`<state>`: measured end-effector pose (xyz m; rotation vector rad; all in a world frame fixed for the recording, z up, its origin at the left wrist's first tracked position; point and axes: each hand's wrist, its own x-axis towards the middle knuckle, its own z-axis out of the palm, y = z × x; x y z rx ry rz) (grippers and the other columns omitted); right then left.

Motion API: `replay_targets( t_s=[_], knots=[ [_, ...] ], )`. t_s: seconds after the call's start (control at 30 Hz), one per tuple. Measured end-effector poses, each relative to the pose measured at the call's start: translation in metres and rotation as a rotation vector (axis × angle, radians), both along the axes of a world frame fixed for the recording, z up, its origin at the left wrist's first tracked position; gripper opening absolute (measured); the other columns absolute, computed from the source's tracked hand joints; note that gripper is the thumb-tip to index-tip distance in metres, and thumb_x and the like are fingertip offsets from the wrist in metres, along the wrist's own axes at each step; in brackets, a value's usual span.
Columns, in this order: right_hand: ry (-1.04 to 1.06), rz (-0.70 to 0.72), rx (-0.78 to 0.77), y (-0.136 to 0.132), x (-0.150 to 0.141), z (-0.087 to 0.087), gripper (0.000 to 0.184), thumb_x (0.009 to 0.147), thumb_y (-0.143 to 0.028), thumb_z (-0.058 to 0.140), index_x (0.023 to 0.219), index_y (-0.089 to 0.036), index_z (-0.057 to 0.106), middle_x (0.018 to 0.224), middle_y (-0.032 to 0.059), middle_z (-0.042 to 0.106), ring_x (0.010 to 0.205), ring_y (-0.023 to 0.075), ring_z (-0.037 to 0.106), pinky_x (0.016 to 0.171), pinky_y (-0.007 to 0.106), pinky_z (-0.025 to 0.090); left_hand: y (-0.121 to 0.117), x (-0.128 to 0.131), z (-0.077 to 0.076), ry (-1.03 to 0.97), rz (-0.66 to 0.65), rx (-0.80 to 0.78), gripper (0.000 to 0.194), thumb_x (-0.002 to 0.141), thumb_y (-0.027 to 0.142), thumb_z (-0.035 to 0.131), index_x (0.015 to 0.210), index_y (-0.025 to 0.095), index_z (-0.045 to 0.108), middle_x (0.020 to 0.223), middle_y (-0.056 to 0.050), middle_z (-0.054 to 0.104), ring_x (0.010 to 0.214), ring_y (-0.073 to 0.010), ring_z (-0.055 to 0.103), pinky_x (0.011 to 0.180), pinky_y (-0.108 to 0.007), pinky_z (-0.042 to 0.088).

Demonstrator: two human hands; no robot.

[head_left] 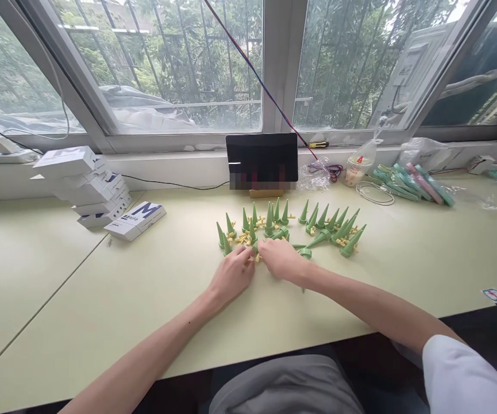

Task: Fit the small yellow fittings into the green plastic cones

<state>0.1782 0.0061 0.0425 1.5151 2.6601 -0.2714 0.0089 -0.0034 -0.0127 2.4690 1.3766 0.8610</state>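
At the front of a cluster of green cone-shaped spikes (pixel 269 223), my two hands meet over the table. My right hand (pixel 281 260) is closed, its curled fingers at the ribbed end of a green spike (pixel 255 246). From the left, my left hand (pixel 234 268) comes close to it with fingers pinched together; what they hold is hidden. A small yellow valve-like piece (pixel 257 259) shows between the hands. More yellow pieces (pixel 243 237) lie among the spikes. Many spikes stand upright, others lie tilted. A green ribbed cap (pixel 305 253) shows beside my right wrist.
A dark tablet-like screen (pixel 262 160) stands at the back. White boxes (pixel 88 184) are stacked at left, with one box (pixel 136 221) lying in front. At back right are a bagged cup (pixel 357 169), a coiled white cable (pixel 375 194) and wrapped coloured items (pixel 420 183).
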Motion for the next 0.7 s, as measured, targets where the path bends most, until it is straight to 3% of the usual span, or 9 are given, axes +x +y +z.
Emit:
replay_targets(
  t_s=[0.33, 0.57, 0.7],
  knots=[
    [0.009, 0.024, 0.091, -0.001, 0.010, -0.001, 0.039, 0.077, 0.008, 0.052, 0.108, -0.015, 0.049, 0.090, 0.0087, 0.063, 0.070, 0.0196, 0.064, 0.054, 0.024, 0.029, 0.000, 0.000, 0.000, -0.025, 0.042, 0.031, 0.015, 0.087, 0.009, 0.051, 0.089, 0.019, 0.062, 0.087, -0.003, 0.064, 0.056, -0.0121, 0.054, 0.060, -0.027, 0.047],
    [0.197, -0.003, 0.201, -0.003, 0.012, -0.006, 0.026, 0.093, -0.006, 0.044, 0.117, -0.016, 0.043, 0.085, 0.0054, 0.057, 0.066, 0.0171, 0.057, 0.054, 0.022, 0.028, -0.002, -0.001, 0.005, -0.218, 0.157, 0.137, 0.012, 0.088, 0.010, 0.050, 0.090, 0.020, 0.056, 0.086, -0.002, 0.064, 0.051, -0.0094, 0.048, 0.056, -0.026, 0.043],
    [0.263, -0.038, 0.236, -0.008, 0.011, -0.001, 0.025, 0.096, -0.008, 0.042, 0.120, -0.016, 0.043, 0.083, 0.0040, 0.056, 0.061, 0.0146, 0.053, 0.054, 0.021, 0.028, -0.002, -0.001, 0.006, -0.193, 0.193, 0.134, 0.009, 0.088, 0.011, 0.050, 0.086, 0.020, 0.052, 0.083, -0.002, 0.062, 0.052, -0.0105, 0.049, 0.056, -0.026, 0.043]
  ],
)
